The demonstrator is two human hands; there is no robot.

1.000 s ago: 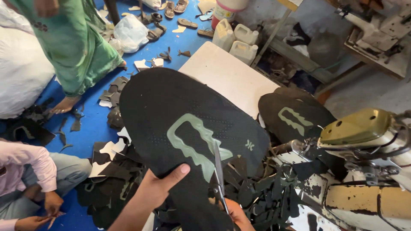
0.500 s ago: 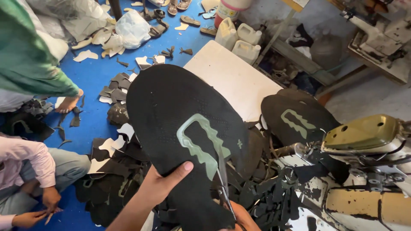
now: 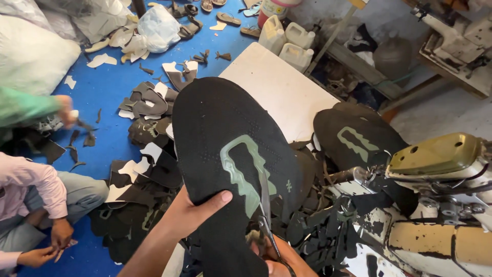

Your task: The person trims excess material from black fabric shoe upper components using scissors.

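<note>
Scissors (image 3: pixel 266 213) in right hand (image 3: pixel 279 259), fingers closed in handles, work at black shoe upper (image 3: pixel 225 154), frame centre; left hand (image 3: pixel 192 210) pinches its edge. Better kept taut, blades hugging the green patch (image 3: pixel 246 169).

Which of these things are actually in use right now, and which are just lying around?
In use:
left hand
right hand
black shoe upper with green shape
scissors

Lying about:
second black upper
cut pieces on blue floor
white jugs
sewing machine
white board
</note>
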